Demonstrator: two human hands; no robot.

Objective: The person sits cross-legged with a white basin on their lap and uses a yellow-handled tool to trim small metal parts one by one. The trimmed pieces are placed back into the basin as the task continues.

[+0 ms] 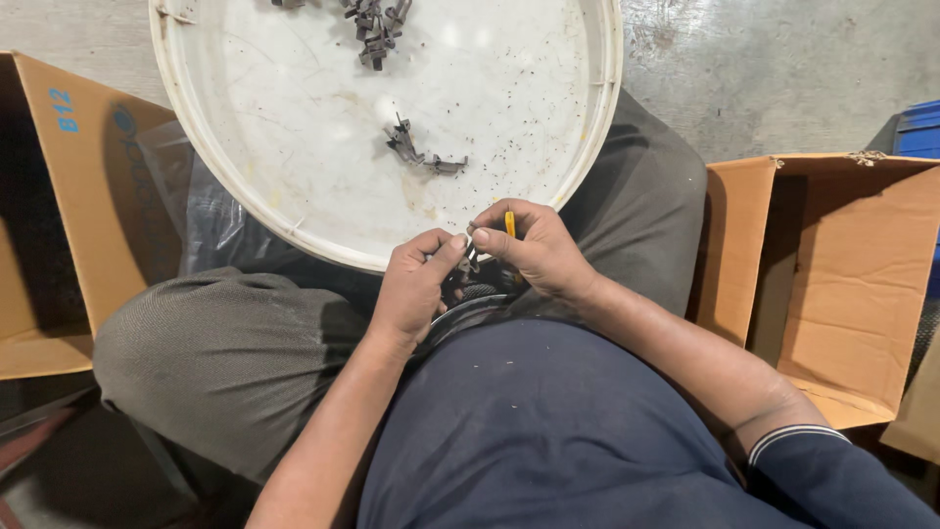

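The person sits cross-legged on the floor, and both hands meet just at the near rim of a large round white tray [587, 147] that rests across the knees. The left hand [411, 289] has its fingers closed, thumb and forefinger pinching a small grey metal clip [468, 257] that sits between the two hands, right over the lap. The right hand [539, 250] is closed too: its fingers grip a slim yellow-handled tool [509, 223], whose tip is hidden behind the fingertips, so how it meets the clip cannot be told. On the tray's bare middle lies a small cluster of similar grey clips [421, 152], and a larger heap of clips [377, 24] lies at the far edge, well apart from the hands. An open cardboard box [832, 284] stands on the right, another cardboard box [69, 216] on the left, with a crumpled clear plastic bag [196, 206] between that left box and the tray. To do this fine work well, it seems best to keep the clip pinched firmly and low near the lap, so that a slip drops it on the cloth rather than the floor, to brace the two hands against each other for steadiness, and to work the tool with small, light pressure away from the holding fingertips.
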